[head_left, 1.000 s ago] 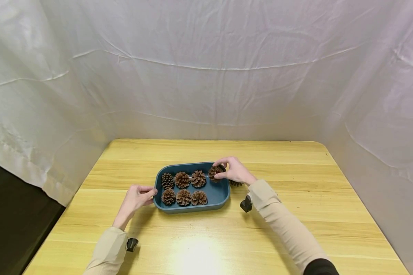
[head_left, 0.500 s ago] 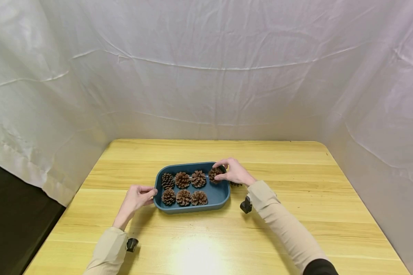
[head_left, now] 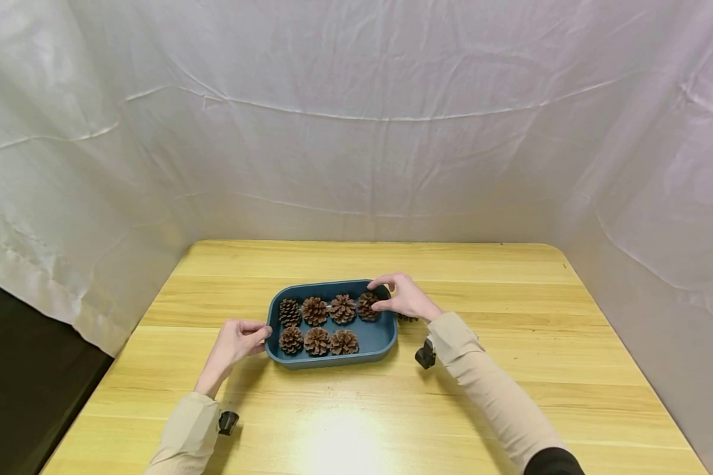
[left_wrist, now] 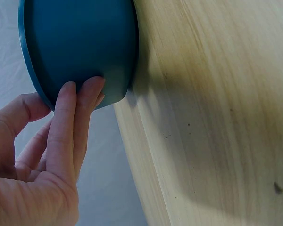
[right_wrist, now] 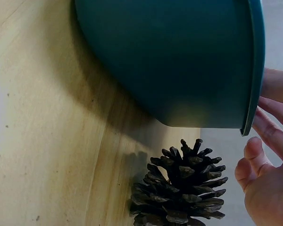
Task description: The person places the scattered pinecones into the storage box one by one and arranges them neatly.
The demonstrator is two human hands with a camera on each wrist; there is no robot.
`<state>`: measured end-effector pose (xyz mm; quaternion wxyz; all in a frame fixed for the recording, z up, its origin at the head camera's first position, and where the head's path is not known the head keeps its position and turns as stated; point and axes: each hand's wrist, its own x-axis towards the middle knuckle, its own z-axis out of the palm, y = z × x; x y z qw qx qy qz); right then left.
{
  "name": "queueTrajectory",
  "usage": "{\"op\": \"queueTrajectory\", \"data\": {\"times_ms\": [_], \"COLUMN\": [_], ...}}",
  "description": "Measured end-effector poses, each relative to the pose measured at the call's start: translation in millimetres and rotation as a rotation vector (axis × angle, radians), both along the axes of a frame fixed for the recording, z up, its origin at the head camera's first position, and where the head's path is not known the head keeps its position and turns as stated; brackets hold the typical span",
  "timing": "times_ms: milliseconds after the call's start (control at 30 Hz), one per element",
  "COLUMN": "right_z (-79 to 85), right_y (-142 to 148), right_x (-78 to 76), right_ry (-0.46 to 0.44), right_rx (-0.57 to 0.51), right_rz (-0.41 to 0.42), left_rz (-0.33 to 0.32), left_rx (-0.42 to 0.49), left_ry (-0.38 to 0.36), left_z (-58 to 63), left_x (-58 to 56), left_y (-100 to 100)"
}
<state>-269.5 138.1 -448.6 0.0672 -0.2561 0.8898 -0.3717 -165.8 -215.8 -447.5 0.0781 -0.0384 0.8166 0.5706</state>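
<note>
A blue tray (head_left: 333,360) sits on the table in the head view, with two rows of brown pinecones in it. My left hand (head_left: 233,342) grips its left end, the thumb at the rim and fingers against the outer wall (left_wrist: 85,56). Over the tray's far right corner is my right hand (head_left: 405,297), thumb and index finger spread apart beside the last pinecone (head_left: 367,307) of the back row. That pinecone rests in the tray, its right edge partly behind the thumb. Another pinecone (right_wrist: 179,188) stands on the table just outside the tray's right end, mostly hidden by the right hand in the head view.
The tray stands on a light wooden table (head_left: 511,297). A pale hanging sheet (head_left: 356,132) surrounds the table's back and sides. Something dark (head_left: 24,369) lies beyond the left edge. Each sleeve carries a small black camera (head_left: 228,422).
The pinecone at the right hand has dropped slightly down and left into the back row, away from the fingers. The right hand has barely moved. My left hand keeps its hold.
</note>
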Motion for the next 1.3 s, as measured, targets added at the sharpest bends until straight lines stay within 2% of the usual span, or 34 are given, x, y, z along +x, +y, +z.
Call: {"op": "queueTrajectory", "data": {"times_ms": [467, 933, 1300], "right_z": [1.7, -11.5, -21.1], "right_y": [3, 15, 20], "right_x": [2.6, 8.0, 17.4], "right_ry": [-0.004, -0.011, 0.03], "right_rx": [-0.048, -0.357, -0.526], "right_rz": [-0.029, -0.113, -0.26], "left_rz": [-0.006, 0.001, 0.008], "left_rx": [-0.001, -0.005, 0.014], "left_ry": [0.003, -0.001, -0.005], "left_z": [-0.2, -1.1, -1.3], "left_x": [-0.6, -1.2, -0.6], "left_y": [-2, -2, -1]}}
